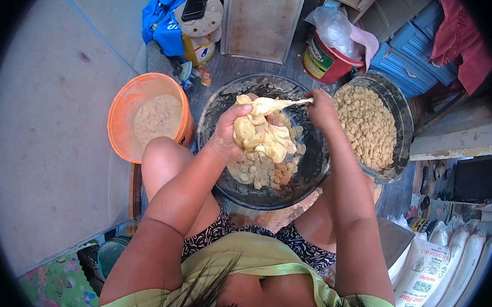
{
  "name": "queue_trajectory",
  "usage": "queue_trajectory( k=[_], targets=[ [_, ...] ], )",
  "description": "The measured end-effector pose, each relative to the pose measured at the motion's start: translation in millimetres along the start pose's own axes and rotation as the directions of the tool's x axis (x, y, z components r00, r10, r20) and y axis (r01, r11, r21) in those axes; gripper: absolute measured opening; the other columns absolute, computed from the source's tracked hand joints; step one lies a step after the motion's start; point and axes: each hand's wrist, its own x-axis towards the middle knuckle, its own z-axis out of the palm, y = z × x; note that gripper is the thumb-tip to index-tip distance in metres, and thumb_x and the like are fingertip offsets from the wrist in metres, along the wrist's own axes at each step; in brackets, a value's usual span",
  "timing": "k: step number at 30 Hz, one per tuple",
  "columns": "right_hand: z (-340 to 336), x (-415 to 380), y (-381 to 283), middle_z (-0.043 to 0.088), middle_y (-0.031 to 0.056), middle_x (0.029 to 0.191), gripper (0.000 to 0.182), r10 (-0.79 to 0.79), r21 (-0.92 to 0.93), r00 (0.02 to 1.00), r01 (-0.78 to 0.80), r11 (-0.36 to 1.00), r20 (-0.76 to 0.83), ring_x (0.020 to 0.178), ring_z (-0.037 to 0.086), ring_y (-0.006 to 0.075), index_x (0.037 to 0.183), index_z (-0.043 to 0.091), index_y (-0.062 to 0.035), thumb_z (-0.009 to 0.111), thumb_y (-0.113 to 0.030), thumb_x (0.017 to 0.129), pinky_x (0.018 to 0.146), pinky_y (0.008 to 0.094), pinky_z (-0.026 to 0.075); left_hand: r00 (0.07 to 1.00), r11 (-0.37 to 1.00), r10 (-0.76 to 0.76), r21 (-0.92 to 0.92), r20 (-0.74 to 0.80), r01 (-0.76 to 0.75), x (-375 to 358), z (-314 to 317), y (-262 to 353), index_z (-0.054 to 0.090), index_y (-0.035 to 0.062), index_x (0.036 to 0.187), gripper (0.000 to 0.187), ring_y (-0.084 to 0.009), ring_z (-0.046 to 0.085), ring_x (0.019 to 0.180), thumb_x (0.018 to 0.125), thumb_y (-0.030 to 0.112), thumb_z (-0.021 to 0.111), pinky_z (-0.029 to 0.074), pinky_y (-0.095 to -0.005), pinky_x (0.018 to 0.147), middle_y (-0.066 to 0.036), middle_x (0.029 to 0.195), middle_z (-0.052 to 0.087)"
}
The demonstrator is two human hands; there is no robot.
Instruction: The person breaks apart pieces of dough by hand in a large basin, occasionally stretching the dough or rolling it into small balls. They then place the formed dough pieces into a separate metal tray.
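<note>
My left hand (231, 129) is closed around a large, soft, pale yellow lump of dough (262, 136) above a wide black basin (312, 169). From the top of the lump, a strand stretches rightward and thins to a tip. My right hand (323, 113) pinches that tip, its fingers closed. Under the dough, small powdered pieces (258, 172) and some orange-brown powder (283, 174) lie in the basin. Part of the basin's floor is hidden by the dough and my left hand.
An orange bucket (124, 146) with brownish powder (158, 120) stands left. At right, another black basin (405, 139) holds many small coated lumps (367, 127). Behind are a red bucket (330, 65), a leaning tray (261, 22) and a phone (195, 6). Flour sacks (424, 272) stand lower right.
</note>
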Motion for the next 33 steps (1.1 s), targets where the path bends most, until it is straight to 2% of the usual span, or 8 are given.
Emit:
queue_trajectory(
  k=[9,14,16,20,23,25,28,33],
  targets=[
    [-33.8,6.1,-10.7,0.061,0.0199,0.1,0.03,0.447,-0.266,0.894,-0.434,0.861,-0.014,0.094,0.058,0.0378,0.099,0.061,-0.0068,0.047,-0.031,0.086,0.079,0.0456,0.045,0.998,0.999,0.022,0.031,-0.053,-0.02,-3.4,4.5,2.4,0.05,0.0088,0.105,0.032,-0.0376,0.06,0.087,0.077,0.023,0.056,0.049,-0.0518,0.078,-0.017,0.093,0.059],
    [-26.4,5.2,36.9,0.063,0.0187,0.099,0.033,0.405,-0.382,0.914,-0.383,0.841,-0.026,0.096,0.059,0.0346,0.105,0.061,-0.0076,0.056,-0.031,0.082,0.08,0.0449,0.046,0.998,0.999,0.033,0.029,-0.058,-0.031,-4.8,0.8,7.1,0.05,0.0074,0.108,0.035,-0.0357,0.061,0.084,0.077,0.024,0.055,0.049,-0.0508,0.076,-0.016,0.092,0.059],
    [-30.5,3.2,30.6,0.063,0.0173,0.103,0.043,0.406,-0.435,0.864,-0.256,0.864,0.298,0.097,0.06,0.031,0.111,0.06,-0.0075,0.061,-0.036,0.079,0.083,0.0425,0.046,0.999,1.0,0.027,0.01,-0.039,-0.027,-5.3,-0.1,11.2,0.05,0.0061,0.108,0.036,-0.0362,0.061,0.084,0.077,0.025,0.054,0.049,-0.052,0.078,-0.016,0.093,0.059],
    [-18.3,-1.3,-3.8,0.05,0.0203,0.122,0.058,-0.044,0.146,0.855,-0.037,0.989,0.517,0.113,0.049,0.025,0.12,0.054,-0.0039,0.057,-0.048,0.083,0.095,0.0366,0.039,0.993,0.997,0.037,0.077,-0.112,-0.028,-4.5,-0.8,9.6,0.051,0.002,0.108,0.039,-0.0341,0.062,0.081,0.077,0.026,0.053,0.051,-0.0484,0.076,-0.016,0.093,0.06],
    [-20.7,-13.5,-60.9,0.046,0.0201,0.126,0.06,-0.136,0.672,0.896,-0.209,0.71,0.423,0.116,0.045,0.0213,0.123,0.051,-0.0021,0.053,-0.049,0.086,0.096,0.0359,0.037,0.987,0.993,0.0,0.118,-0.158,0.019,-2.4,-1.1,2.1,0.051,0.0017,0.108,0.039,-0.0319,0.062,0.078,0.078,0.026,0.053,0.052,-0.0455,0.074,-0.015,0.091,0.059],
    [-23.3,-21.5,-87.6,0.055,0.0076,0.109,0.046,-0.275,0.845,0.8,-0.521,0.121,0.533,0.098,0.053,0.0146,0.118,0.054,-0.0044,0.058,-0.037,0.087,0.084,0.0289,0.044,0.986,0.989,-0.038,0.137,-0.163,0.061,-0.8,-2.1,-4.1,0.051,-0.0002,0.108,0.039,-0.0302,0.063,0.077,0.079,0.026,0.051,0.052,-0.043,0.072,-0.014,0.091,0.059],
    [-17.7,-20.9,-93.9,0.06,0.0035,0.095,0.036,-0.286,0.791,0.789,-0.367,0.49,0.543,0.085,0.057,0.0104,0.114,0.056,-0.0042,0.061,-0.026,0.086,0.075,0.0244,0.047,0.961,0.977,-0.126,0.139,-0.244,0.164,1.7,-4.5,-10.7,0.051,-0.0014,0.108,0.039,-0.0296,0.063,0.078,0.079,0.025,0.051,0.052,-0.0425,0.072,-0.015,0.091,0.06],
    [-36.3,-5.6,-68.4,0.063,0.0061,0.085,0.019,-0.067,0.801,0.874,-0.407,0.439,0.48,0.072,0.063,0.0138,0.096,0.058,-0.0023,0.066,-0.01,0.08,0.059,0.0255,0.056,0.957,0.957,-0.141,0.212,-0.253,0.198,5.4,-14.5,-18.6,0.052,0.0005,0.106,0.034,-0.0288,0.063,0.077,0.079,0.022,0.051,0.052,-0.0445,0.073,-0.015,0.086,0.061]
  ],
)
